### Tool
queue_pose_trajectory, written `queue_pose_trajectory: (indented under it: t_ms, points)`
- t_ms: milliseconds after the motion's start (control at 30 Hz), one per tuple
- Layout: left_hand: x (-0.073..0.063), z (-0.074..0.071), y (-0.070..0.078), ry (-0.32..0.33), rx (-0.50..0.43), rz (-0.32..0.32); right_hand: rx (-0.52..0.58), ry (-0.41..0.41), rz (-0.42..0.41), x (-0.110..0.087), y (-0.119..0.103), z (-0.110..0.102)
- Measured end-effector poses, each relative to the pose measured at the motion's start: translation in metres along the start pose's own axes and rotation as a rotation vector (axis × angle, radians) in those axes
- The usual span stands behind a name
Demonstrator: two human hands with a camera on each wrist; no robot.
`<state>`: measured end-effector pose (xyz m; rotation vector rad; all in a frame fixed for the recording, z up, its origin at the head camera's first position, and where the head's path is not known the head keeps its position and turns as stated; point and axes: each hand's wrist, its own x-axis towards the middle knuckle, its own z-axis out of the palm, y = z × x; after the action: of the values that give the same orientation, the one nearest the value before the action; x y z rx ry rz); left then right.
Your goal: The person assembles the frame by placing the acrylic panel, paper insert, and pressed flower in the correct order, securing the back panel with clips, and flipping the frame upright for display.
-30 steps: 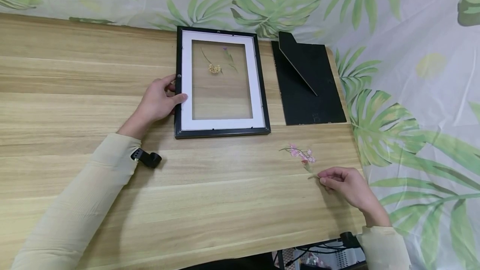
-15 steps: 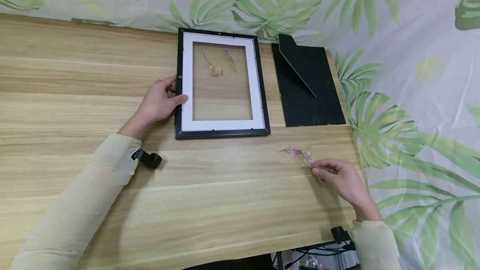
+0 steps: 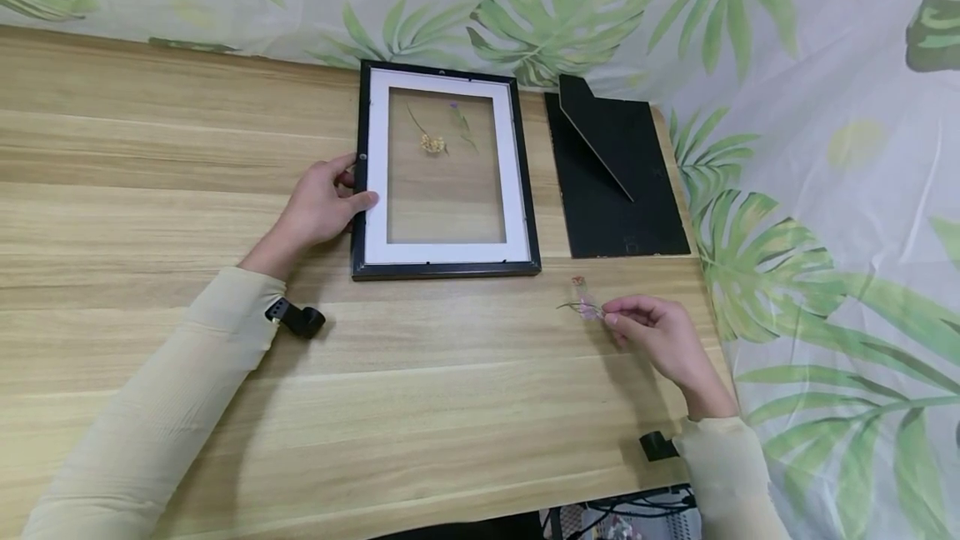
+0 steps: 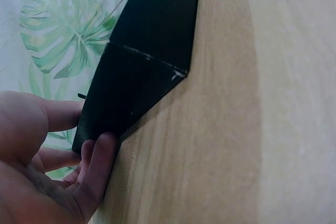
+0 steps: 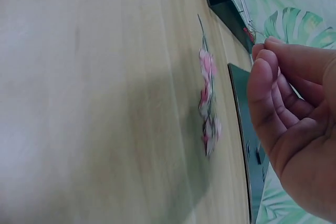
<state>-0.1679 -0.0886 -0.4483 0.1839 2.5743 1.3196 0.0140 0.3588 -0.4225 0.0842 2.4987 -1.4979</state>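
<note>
My left hand (image 3: 315,202) grips the left side of a black picture frame (image 3: 446,270), thumb on its white mat (image 3: 442,252). The left wrist view shows fingers around the frame's black edge (image 4: 131,85). Inside the window sit a yellow dried flower (image 3: 432,144), head down, and a thin purple flower (image 3: 460,119). My right hand (image 3: 660,336) pinches the stem of a small red dried flower (image 3: 578,281) between thumb and fingertips, its head pointing toward the back. Beneath it on the table lies a pink flower sprig (image 5: 207,66), partly overlapped in the head view.
A black backing board (image 3: 652,223) with a raised easel leg (image 3: 581,123) lies right of the frame. Leaf-print cloth (image 3: 810,173) borders the wooden table (image 3: 412,407) at the back and right. Cables (image 3: 637,507) show below the front edge.
My right hand has moved left and toward the back, carrying the red flower over and past the pink sprig. My left hand keeps its hold on the frame.
</note>
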Motion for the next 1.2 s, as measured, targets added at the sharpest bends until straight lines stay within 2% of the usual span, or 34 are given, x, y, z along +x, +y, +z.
queue_pose_trajectory:
  t_ms: [167,433,1000,1200]
  points:
    - [-0.001,-0.001,0.001,-0.002,-0.008,0.000,0.027,0.002,-0.024,0.011,-0.006,0.004]
    - [0.000,-0.003,0.001,-0.002,-0.003,-0.010,0.087,-0.029,0.011,0.032,-0.021,0.013]
    - [-0.002,-0.004,-0.001,0.006,-0.028,-0.010,0.074,-0.051,-0.112,0.070,-0.043,0.037]
    - [-0.002,-0.002,-0.001,-0.004,-0.031,-0.009,0.077,-0.071,-0.131,0.081,-0.053,0.046]
